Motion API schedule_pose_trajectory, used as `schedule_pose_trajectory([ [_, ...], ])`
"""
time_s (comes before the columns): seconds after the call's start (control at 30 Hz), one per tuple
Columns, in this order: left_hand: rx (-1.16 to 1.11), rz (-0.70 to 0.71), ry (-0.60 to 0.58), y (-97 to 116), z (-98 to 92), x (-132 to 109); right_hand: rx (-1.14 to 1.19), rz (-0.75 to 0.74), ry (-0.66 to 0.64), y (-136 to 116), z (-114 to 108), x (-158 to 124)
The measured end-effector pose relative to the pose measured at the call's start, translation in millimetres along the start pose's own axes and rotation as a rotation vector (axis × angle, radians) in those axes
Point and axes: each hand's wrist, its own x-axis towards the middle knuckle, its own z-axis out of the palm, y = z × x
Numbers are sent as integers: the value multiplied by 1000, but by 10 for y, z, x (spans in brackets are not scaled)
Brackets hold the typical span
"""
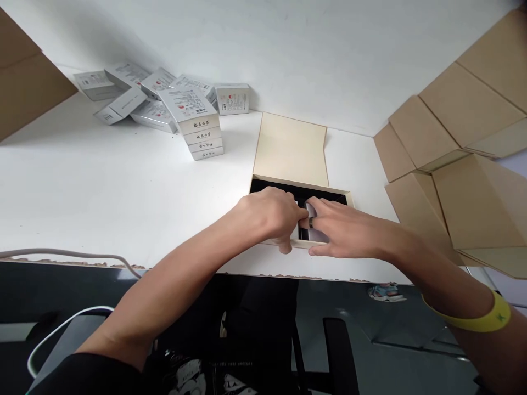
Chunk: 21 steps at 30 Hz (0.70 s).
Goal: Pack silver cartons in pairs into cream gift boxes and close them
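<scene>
An open cream box (291, 148) with a black interior lies near the table's front edge, its lid folded back toward the wall. My left hand (272, 214) reaches over the left half of the box, fingers curled down round a white item that is mostly hidden. My right hand (340, 225), with a ring on one finger, grips a white small box (316, 233) inside the right half. Its thumb rests at the front rim. The fingertips of both hands nearly meet at the middle, beside a dark gap.
Left of the box stands a stack of white small boxes (206, 137). Behind it, several more white boxes (154, 114) lie loosely against the wall. Cardboard-coloured boxes (440, 131) crowd the right side, and a brown carton (33, 82) occupies the far left. A cable (74, 253) crosses the front edge.
</scene>
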Motion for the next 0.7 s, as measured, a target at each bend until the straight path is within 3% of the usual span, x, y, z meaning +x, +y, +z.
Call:
schedule_pose_trajectory([
  [0.13,41,104,169,-80,154,-149,141,-35,116,118,5,-227],
  [0.23,43,235,457,-212,398,-352,297,-87,262,361,-146,-402],
  [0.3,-20,282,696,-281,595,-459,445,-63,351,582,-291,-326],
  [0.4,-138,301,1020,-307,906,-502,501,223,567,933,-480,174],
  [0.5,-247,246,1204,-264,1205,-452,395,404,625,1227,-613,875],
  [0.6,-351,197,1215,-209,1460,-434,319,476,613,1380,-746,1416],
  [0.7,-431,194,1149,-169,1643,-480,264,535,569,1393,-892,1702],
])
